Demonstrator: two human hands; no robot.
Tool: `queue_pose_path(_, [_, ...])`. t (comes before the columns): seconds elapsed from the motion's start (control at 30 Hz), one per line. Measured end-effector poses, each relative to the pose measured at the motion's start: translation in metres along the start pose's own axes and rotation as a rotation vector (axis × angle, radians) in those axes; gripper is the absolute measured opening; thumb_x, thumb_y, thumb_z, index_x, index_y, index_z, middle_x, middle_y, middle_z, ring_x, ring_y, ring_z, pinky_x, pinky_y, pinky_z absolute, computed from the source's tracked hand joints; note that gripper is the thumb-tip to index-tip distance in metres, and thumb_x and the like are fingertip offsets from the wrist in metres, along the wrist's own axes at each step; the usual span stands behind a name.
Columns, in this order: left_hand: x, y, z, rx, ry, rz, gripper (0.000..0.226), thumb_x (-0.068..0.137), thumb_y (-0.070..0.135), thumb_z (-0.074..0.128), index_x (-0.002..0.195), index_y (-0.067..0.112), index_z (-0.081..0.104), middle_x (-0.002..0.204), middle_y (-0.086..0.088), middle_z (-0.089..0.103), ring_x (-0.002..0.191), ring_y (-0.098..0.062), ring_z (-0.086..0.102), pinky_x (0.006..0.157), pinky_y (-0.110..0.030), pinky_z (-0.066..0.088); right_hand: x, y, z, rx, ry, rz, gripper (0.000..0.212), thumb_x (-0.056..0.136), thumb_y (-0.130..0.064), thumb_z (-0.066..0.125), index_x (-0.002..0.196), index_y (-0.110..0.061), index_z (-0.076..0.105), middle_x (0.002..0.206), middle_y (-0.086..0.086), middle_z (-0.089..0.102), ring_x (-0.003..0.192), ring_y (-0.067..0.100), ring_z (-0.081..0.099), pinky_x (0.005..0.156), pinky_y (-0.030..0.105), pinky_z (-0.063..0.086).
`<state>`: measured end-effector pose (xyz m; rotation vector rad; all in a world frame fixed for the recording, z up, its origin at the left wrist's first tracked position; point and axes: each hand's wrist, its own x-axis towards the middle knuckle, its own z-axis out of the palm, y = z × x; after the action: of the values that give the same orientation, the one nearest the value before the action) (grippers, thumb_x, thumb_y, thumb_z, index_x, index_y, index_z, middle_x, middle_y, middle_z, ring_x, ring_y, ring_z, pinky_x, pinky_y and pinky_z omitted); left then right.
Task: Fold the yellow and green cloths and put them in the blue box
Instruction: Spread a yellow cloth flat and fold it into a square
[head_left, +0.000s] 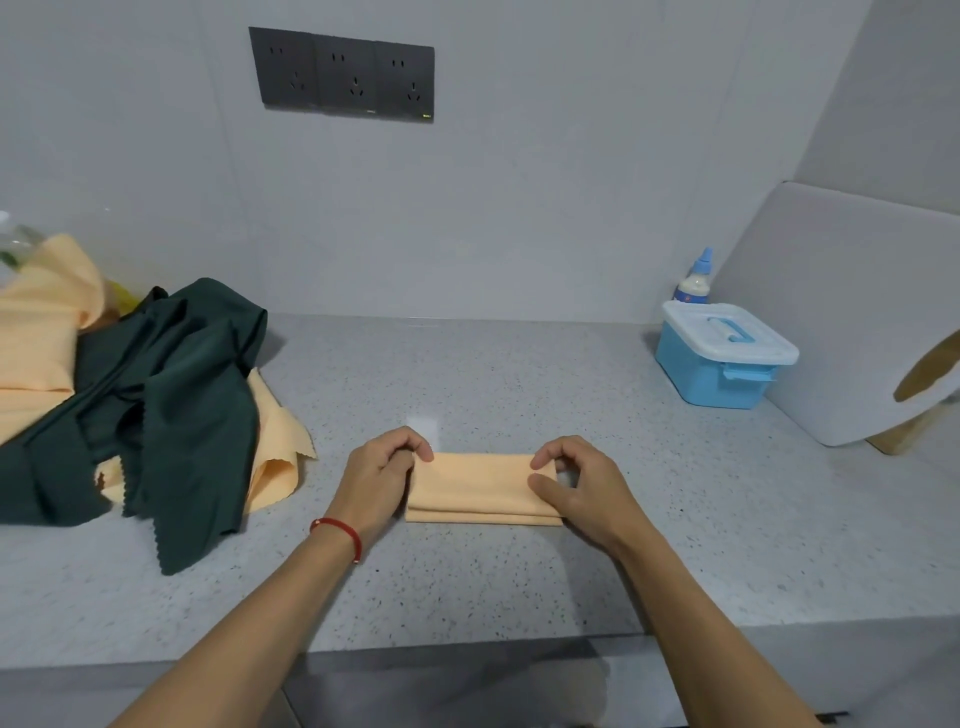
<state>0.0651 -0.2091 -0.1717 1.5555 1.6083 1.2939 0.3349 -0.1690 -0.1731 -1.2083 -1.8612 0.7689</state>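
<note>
Folding yellow cloth (483, 488) mid-bench (519, 379) | left hand (382, 480) and right hand (582, 486) fingers curled, pinching cloth ends | tip: align edges, press crease flat | green cloth (171, 395) unfolded left | box (722, 356) lidded, right

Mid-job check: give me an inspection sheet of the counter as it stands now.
Surface: speckled grey countertop, dry-looking.
Job's things: folded yellow cloth flat at centre; unfolded green cloth heaped on yellow cloths at left; blue box at right, white lid on and closed.
Clutter: squeeze bottle behind the box; white board leaning on the wall; wooden piece under it.
Grips: left hand pinches the folded cloth's left end; right hand pinches its right end.
Cables: nothing seen.
Surroundings: triple wall socket, nothing plugged in.
</note>
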Motion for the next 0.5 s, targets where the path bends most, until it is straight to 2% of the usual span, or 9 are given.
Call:
queue_pose_path(0.07, [-0.011,0.008,0.008,0.27,0.026,0.195,0.025,0.098,0.026,0.039,0.099,0.032,0.063,0.106,0.012,0.061,0.105,-0.01,0.049,0.085,-0.034,0.043,-0.001,-0.001,0.002,-0.025,-0.002,-0.016,0.016,0.086,-0.018,0.078,0.093,-0.027,0.066,0.1,-0.011,0.061,0.089,0.0,0.052,0.075,0.009,0.039])
queue_pose_path(0.13, [-0.022,0.011,0.022,0.569,-0.011,0.385,0.035,0.102,0.038,0.029,0.12,0.033,0.058,0.134,0.013,0.054,0.128,-0.007,0.039,0.107,-0.035,0.032,0.0,0.0,0.004,-0.063,-0.008,-0.024,0.018,0.087,-0.02,0.077,0.094,-0.03,0.064,0.101,-0.011,0.06,0.089,0.001,0.052,0.075,0.01,0.039])
queue_pose_path(0.17, [-0.025,0.012,0.029,0.685,-0.056,0.423,0.042,0.104,0.04,0.024,0.132,0.034,0.053,0.147,0.009,0.048,0.137,-0.01,0.034,0.114,-0.037,0.025,0.001,0.001,0.004,-0.088,-0.011,-0.026,0.02,0.087,-0.021,0.076,0.096,-0.032,0.062,0.102,-0.012,0.059,0.089,0.0,0.052,0.074,0.011,0.039])
queue_pose_path(0.23, [-0.024,0.009,0.04,0.875,-0.179,0.405,0.052,0.106,0.042,0.015,0.156,0.036,0.029,0.166,0.005,0.022,0.152,-0.016,0.017,0.123,-0.043,0.011,0.002,0.002,0.005,-0.129,-0.016,-0.032,0.024,0.09,-0.021,0.072,0.105,-0.033,0.058,0.107,-0.014,0.057,0.093,0.0,0.052,0.078,0.016,0.04])
queue_pose_path(0.3, [-0.022,0.001,0.043,0.943,-0.311,0.313,0.056,0.106,0.044,0.012,0.161,0.039,0.004,0.17,0.009,-0.001,0.156,-0.014,-0.002,0.126,-0.047,0.0,0.003,-0.001,0.008,-0.196,-0.059,-0.028,0.035,0.091,-0.022,0.067,0.122,-0.031,0.052,0.121,-0.012,0.054,0.107,0.003,0.052,0.094,0.029,0.044])
queue_pose_path(0.33, [-0.021,-0.002,0.044,0.943,-0.346,0.285,0.056,0.106,0.044,0.011,0.16,0.04,-0.001,0.169,0.011,-0.005,0.156,-0.013,-0.007,0.126,-0.047,-0.003,0.006,-0.004,0.008,-0.281,-0.116,-0.015,0.043,0.092,-0.024,0.064,0.132,-0.03,0.047,0.129,-0.01,0.05,0.117,0.008,0.049,0.102,0.034,0.04])
queue_pose_path(0.43, [-0.019,-0.002,0.045,0.945,-0.368,0.283,0.056,0.106,0.044,0.011,0.16,0.04,-0.001,0.169,0.011,-0.005,0.156,-0.013,-0.007,0.126,-0.047,-0.004,0.028,-0.021,0.011,-0.743,-0.309,0.087,0.06,0.095,-0.041,0.05,0.15,-0.024,0.033,0.15,0.003,0.038,0.137,0.025,0.033,0.112,0.045,0.028])
queue_pose_path(0.5, [-0.019,-0.002,0.045,0.959,-0.348,0.292,0.057,0.106,0.045,0.011,0.161,0.037,0.001,0.169,0.01,-0.005,0.156,-0.013,-0.007,0.126,-0.047,-0.004,0.036,-0.03,0.021,-0.842,-0.283,0.087,0.065,0.1,-0.051,0.036,0.157,-0.021,0.024,0.162,0.007,0.026,0.148,0.029,0.02,0.12,0.051,0.016])
